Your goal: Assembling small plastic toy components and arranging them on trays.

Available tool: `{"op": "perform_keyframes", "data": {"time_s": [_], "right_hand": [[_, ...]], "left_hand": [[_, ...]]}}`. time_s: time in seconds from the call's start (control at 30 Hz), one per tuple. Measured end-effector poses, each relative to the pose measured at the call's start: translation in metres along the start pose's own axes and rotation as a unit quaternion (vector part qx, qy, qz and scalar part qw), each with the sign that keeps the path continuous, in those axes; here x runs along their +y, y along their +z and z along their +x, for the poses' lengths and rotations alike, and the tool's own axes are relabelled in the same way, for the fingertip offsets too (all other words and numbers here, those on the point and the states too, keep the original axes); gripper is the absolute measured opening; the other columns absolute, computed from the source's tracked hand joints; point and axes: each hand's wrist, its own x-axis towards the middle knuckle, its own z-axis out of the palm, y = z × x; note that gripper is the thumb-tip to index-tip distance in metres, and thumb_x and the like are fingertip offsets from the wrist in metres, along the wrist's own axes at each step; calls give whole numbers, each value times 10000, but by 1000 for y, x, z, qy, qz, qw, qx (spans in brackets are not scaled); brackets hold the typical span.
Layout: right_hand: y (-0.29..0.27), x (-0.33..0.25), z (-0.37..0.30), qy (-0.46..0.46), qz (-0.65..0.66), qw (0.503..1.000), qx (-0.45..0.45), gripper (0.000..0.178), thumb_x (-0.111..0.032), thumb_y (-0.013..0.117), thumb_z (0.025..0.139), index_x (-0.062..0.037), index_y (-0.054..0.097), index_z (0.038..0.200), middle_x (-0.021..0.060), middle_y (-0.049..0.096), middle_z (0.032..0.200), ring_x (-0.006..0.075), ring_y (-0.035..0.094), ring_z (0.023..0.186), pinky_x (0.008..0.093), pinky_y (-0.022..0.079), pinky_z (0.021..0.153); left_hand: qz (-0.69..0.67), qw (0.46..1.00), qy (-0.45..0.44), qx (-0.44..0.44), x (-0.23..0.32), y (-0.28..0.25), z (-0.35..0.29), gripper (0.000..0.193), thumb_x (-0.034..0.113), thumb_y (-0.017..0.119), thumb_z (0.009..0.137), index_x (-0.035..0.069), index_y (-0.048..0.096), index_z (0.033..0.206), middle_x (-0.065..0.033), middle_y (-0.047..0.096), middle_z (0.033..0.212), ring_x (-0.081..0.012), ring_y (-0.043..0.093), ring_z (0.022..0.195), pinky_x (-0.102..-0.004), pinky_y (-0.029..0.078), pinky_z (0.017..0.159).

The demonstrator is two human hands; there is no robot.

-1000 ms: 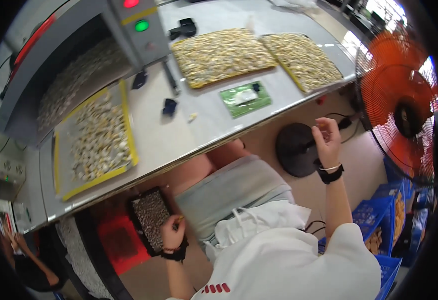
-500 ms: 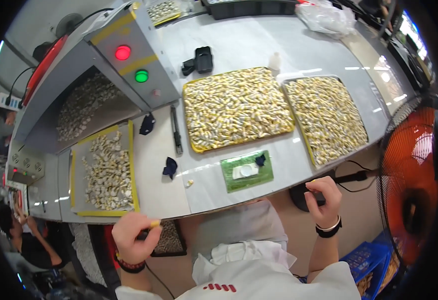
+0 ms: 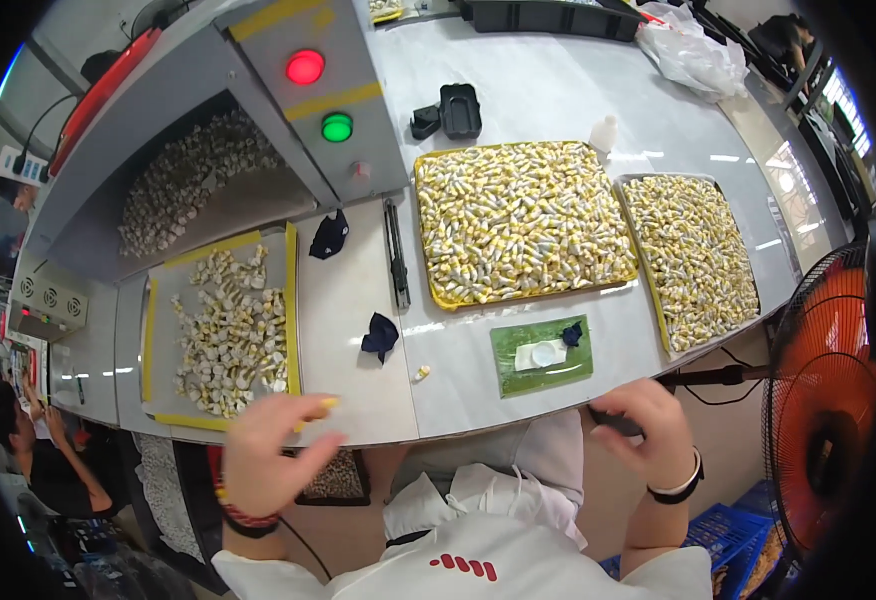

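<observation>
Yellow-edged tray [image 3: 293, 290]: left of frame, scattered with white-and-yellow pieces [image 3: 273, 352].
Left hand [image 3: 270, 455]: lower left, thumb and forefinger parted; yellow bit [image 3: 331, 402] at one fingertip, whether gripped I cannot tell.
Loose piece [image 3: 422, 374]: lower centre.
Green mat [image 3: 518, 381]: beside it.
Right hand [image 3: 658, 432]: lower right, fingers loosely curled, thumb apart, holding nothing visible.

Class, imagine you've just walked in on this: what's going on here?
A person in white is at a bench. The left hand, thumb and fingers apart, is at the near edge of a yellow-edged tray of scattered yellow-and-white pieces, before a grey machine; something yellow shows at a fingertip, too small to identify. The right hand, loosely curled, looks empty, near a green mat. A large full tray and a smaller one lie farther back.
</observation>
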Motion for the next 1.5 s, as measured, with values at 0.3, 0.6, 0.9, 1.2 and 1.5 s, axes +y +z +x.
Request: {"op": "perform_keyframes", "data": {"time_s": [0.3,0.6,0.9,1.2,1.5], "right_hand": [[72,40,-29,211,112,951,-195,161,-179,604,763,-29,594,820,98,563,694,217,561,595,318,449,523],[183,201,-215,523,219,790,-232,324,-233,544,804,-57,581,1074,87,634,975,282,603,743,345,486,709],[194,366,-129,426,195,868,-162,289,-217,535,810,-46,600,1034,85,644,945,286,611,767,352,482,718],[258,327,-229,413,215,858,-217,258,-199,525,816,-33,620,989,82,655,912,292,619,793,360,478,728],[126,160,-130,321,281,903,-52,140,-35,559,760,13,644,860,87,654,772,147,624,727,248,481,662]], "left_hand": [[-355,813,-230,-400,-112,45,-116,188,189,623,832,46,620,954,-16,625,831,-77,580,716,-215,455,636],[-434,772,-319,-338,-289,216,-70,269,253,564,864,18,588,993,-18,598,848,-112,560,788,-236,444,701],[-494,760,-353,-233,-326,241,32,290,229,536,877,-7,557,1044,-52,594,921,-148,553,870,-269,432,782],[-542,644,-521,-141,-293,246,-205,315,205,509,889,-33,527,1095,-85,590,994,-183,546,952,-302,421,863],[-448,880,74,-138,-44,-98,8,145,40,566,812,-18,567,945,-128,619,915,-206,611,811,-334,486,758]]}}
